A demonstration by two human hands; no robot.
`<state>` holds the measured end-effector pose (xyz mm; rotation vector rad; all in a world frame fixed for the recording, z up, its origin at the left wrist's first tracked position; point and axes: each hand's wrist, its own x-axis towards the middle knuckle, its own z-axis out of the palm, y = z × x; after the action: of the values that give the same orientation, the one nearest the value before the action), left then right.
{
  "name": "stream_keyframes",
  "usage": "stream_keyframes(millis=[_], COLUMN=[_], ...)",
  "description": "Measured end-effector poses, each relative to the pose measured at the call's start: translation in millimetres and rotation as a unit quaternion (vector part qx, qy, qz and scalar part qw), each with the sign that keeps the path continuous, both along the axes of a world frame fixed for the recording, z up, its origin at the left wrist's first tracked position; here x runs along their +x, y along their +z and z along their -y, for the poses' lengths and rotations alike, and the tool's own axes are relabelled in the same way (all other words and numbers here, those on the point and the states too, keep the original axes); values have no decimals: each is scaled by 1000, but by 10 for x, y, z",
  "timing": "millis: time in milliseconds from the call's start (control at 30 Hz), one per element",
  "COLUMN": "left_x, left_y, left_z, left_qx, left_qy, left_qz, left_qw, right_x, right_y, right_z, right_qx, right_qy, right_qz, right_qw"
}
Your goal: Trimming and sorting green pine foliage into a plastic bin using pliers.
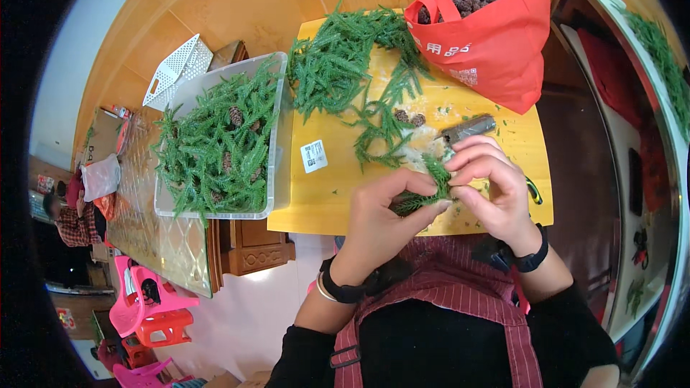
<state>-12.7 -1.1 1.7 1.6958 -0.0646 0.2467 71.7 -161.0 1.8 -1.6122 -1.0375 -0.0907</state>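
Just above the near edge of the yellow table (316,197), my left hand (395,205) pinches a green artificial pine sprig (435,169) between thumb and fingers. My right hand (496,190) is closed on the same sprig from the other side, fingertips close to the left ones. Whether a small piece is hidden between the fingertips, I cannot tell. Beyond my hands lie a dark cylindrical roll (468,128) and small brown pine cones (410,119). A heap of loose pine sprigs (338,54) spreads over the table's far side.
Left of the table, a clear plastic bin (277,187) holds sprigs with pine cones. A red bag (496,54) full of pine cones stands at the far right. A black and green handle (534,191) lies beside my right hand. Pink stools (147,294) stand at left.
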Motion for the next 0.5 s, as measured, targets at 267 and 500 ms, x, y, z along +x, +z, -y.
stream_keyframes(millis=[267, 500], left_x=[-4, -2], left_y=[72, 73], left_z=[-23, -36], left_qx=[-128, -171], left_qy=[-45, -51], left_qz=[-74, -114], left_qw=[988, 977], right_x=[1, -6], right_y=[73, 83], right_z=[1, -8], right_qx=[-10, -31], right_qy=[14, -4], right_qz=[18, 103], right_qw=[1000, 994])
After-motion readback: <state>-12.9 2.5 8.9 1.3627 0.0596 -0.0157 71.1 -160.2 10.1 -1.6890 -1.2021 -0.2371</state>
